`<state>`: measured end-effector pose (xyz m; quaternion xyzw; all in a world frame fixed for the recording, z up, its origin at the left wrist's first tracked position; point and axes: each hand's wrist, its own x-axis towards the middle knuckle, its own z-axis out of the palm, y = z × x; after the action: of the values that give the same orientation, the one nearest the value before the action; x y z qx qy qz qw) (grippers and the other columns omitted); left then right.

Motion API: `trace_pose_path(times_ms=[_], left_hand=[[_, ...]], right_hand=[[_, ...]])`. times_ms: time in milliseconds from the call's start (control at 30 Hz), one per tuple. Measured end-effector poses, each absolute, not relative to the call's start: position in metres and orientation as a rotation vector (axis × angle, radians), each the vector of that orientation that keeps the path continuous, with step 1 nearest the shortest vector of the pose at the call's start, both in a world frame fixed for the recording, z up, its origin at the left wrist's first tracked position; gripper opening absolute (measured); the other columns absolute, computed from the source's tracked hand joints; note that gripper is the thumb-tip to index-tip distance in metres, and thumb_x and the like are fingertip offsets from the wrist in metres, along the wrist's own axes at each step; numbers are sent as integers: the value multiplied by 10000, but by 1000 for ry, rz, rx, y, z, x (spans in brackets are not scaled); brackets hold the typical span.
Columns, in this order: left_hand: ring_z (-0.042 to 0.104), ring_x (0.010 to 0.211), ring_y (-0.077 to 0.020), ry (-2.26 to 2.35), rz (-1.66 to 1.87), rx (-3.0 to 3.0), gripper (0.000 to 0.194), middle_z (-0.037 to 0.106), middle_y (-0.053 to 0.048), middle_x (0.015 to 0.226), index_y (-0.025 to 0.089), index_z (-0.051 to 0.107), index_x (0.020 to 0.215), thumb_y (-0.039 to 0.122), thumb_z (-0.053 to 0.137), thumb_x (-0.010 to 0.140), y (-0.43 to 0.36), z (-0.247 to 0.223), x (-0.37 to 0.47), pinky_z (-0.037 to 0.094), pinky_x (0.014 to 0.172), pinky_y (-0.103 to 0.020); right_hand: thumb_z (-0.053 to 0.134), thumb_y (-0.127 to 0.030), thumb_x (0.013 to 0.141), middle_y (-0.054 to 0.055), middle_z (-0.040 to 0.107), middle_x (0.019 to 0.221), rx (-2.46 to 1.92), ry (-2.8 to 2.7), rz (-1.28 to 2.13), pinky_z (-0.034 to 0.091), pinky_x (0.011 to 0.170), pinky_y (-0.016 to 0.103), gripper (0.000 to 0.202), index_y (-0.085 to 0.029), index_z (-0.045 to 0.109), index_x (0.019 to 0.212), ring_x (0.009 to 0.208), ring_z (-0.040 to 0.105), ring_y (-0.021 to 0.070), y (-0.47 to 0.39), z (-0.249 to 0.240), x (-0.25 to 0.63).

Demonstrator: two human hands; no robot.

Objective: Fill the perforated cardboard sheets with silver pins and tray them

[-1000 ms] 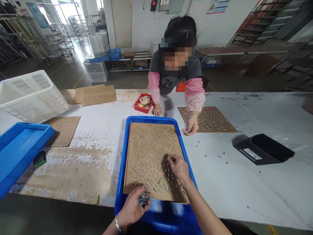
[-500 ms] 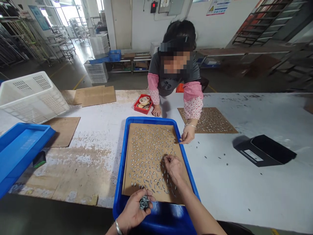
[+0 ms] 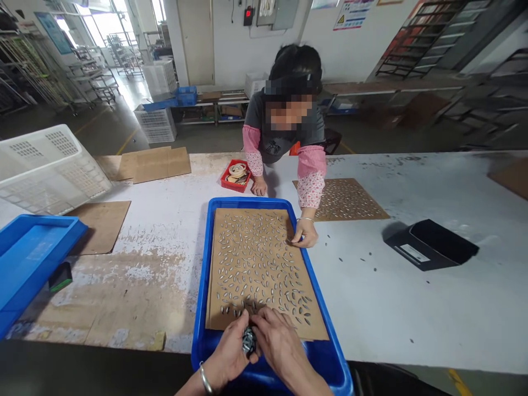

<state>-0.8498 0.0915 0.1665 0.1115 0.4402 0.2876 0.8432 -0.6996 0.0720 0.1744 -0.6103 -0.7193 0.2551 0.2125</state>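
Note:
My left hand (image 3: 229, 355) is cupped around a heap of small dark-grey leaf-shaped metal pieces (image 3: 248, 342), just over the near edge of a cardboard sheet (image 3: 319, 331). My right hand (image 3: 278, 342) is beside it, fingers bent together and touching the heap; its fingertips are partly hidden. The cardboard lies inside a blue plastic tray (image 3: 203, 280). Many similar pieces (image 3: 251, 258) are spread over it in loose rows. At the tray's right rim, a co-worker's hand (image 3: 306, 233) reaches over the cardboard with fingers pinched.
A red box (image 3: 235, 184) stands behind the tray, near the co-worker's other hand. On the right are a second piece-covered sheet (image 3: 350, 201), a black bin (image 3: 431, 247) and scattered pieces. A white crate (image 3: 53, 170) and light-blue tray (image 3: 37, 253) occupy the left.
My right hand has moved from the cardboard's right half back toward me, to the heap in my left hand. The co-worker's hand has shifted onto the tray's right rim.

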Motion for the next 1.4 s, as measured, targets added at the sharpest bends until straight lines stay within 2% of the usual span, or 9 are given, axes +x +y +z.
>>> trace_pose_path(times_ms=[167,300,500,700,867,1000,1067,1167,1400], left_hand=[[558,506,-113,946,521,291,603,717,-89,748,130,666,897,702,753,730,88,167,-857,264,442,-225],[590,547,-115,998,502,262,585,724,-73,762,146,666,901,688,780,712,81,167,-864,302,476,-211],[574,509,-110,1016,574,231,653,701,-60,721,144,668,878,728,818,629,74,156,-870,281,450,-210],[576,507,-107,1017,617,203,647,708,-73,740,132,670,877,718,811,642,77,151,-868,273,446,-215],[566,501,-113,1001,655,214,683,717,-84,764,122,681,929,753,759,681,81,157,-862,278,448,-230],[536,499,-113,1012,661,165,657,651,-27,680,160,639,864,797,700,718,86,159,-858,271,458,-226],[511,513,-110,1017,672,140,652,567,19,623,180,607,814,813,708,697,89,160,-856,259,460,-221],[465,506,-108,1035,661,186,656,510,36,609,195,585,797,835,685,697,91,161,-856,187,437,-219],[457,456,-113,1043,548,326,652,504,21,562,195,607,800,844,618,745,91,168,-878,174,424,-237]], right_hand=[[429,-334,1002,97,729,1005,-2015,-1732,551,502,841,341,327,-209,731,1013,916,681,234,130,167,-638],[522,-348,961,104,738,919,-2367,-1708,560,457,726,312,269,-187,738,946,868,689,245,198,158,-598],[548,-335,940,91,729,757,-2289,-1846,574,406,669,298,263,-190,718,799,797,694,232,228,141,-603],[525,-220,918,115,737,873,-2254,-1984,526,405,700,301,208,-177,715,845,825,682,232,233,140,-603],[488,-280,981,119,720,1006,-2139,-1975,497,463,808,321,254,-179,717,943,879,675,234,201,162,-627],[484,-272,994,55,720,954,-1560,-2301,796,476,825,315,260,-246,739,955,884,668,211,129,178,-682],[522,-179,940,61,728,1011,-1570,-2350,679,472,888,359,252,-257,747,1020,946,669,238,99,179,-707],[518,-67,856,83,735,989,-1727,-2381,537,481,887,403,308,-240,752,956,924,681,267,79,175,-728],[446,-111,872,75,720,973,-1767,-2137,853,524,823,341,254,-219,670,928,918,695,231,82,181,-739]])
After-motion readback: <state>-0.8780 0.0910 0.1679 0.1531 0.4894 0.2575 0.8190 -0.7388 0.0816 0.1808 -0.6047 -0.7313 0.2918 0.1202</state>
